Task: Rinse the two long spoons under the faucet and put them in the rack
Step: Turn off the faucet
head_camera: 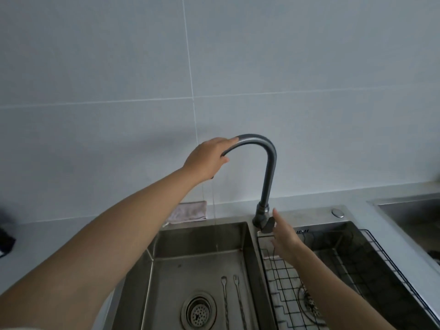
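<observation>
The left hand (207, 158) grips the faucet (267, 182) spout; the right hand (284, 236), held flat, touches its lever (268, 226). Two spoons (224, 296) lie in the sink (197, 239) beside the drain (198, 312).

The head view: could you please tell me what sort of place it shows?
Probably a kitchen: a steel double sink, a curved faucet, a wire rack in the right basin.

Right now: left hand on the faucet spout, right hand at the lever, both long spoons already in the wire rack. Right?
No. In the head view the long spoons lie on the floor of the left basin beside the drain, not in the wire rack. The left hand grips the faucet spout, the right hand is at the lever.
</observation>
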{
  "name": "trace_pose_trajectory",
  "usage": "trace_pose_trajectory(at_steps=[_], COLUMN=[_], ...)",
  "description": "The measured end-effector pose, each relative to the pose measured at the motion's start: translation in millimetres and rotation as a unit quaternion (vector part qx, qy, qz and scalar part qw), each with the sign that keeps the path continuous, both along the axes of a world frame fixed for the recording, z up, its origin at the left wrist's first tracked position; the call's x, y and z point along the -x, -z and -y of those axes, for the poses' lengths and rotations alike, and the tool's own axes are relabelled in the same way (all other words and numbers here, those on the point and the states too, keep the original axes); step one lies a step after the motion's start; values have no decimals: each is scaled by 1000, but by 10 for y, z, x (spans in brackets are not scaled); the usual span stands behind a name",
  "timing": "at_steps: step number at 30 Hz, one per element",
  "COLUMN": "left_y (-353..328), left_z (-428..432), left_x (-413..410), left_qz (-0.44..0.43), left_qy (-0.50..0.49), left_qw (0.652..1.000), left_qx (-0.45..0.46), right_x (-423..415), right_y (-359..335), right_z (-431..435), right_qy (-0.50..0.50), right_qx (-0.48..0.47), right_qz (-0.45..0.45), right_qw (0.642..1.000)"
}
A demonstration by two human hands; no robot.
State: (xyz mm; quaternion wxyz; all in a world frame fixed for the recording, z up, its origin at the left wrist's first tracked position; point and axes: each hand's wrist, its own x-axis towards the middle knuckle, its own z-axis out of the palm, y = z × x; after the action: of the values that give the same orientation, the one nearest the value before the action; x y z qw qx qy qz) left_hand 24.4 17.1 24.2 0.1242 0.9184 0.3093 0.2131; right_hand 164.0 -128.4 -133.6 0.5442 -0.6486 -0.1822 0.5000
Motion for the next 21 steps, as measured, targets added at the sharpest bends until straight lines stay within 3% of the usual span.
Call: trace_pose_trajectory(at_steps=[12,19,21], left_y=[34,47,67], left_z=[-116,-76,-45], left_x=[-45,-40,-28], left_qz=[37,24,16], left_qy=[-1,-9,-7], left_qw=[999,999,999], left_qx=[-12,-21,-40], right_x=[-107,-90,-30], right_y=[63,-166,-201], right_z=[-330,-420,-352], right_qy=[86,141,120], right_qx=[-43,-69,-57], right_qz=[-199,-257,-223], right_qw=[975,954,966])
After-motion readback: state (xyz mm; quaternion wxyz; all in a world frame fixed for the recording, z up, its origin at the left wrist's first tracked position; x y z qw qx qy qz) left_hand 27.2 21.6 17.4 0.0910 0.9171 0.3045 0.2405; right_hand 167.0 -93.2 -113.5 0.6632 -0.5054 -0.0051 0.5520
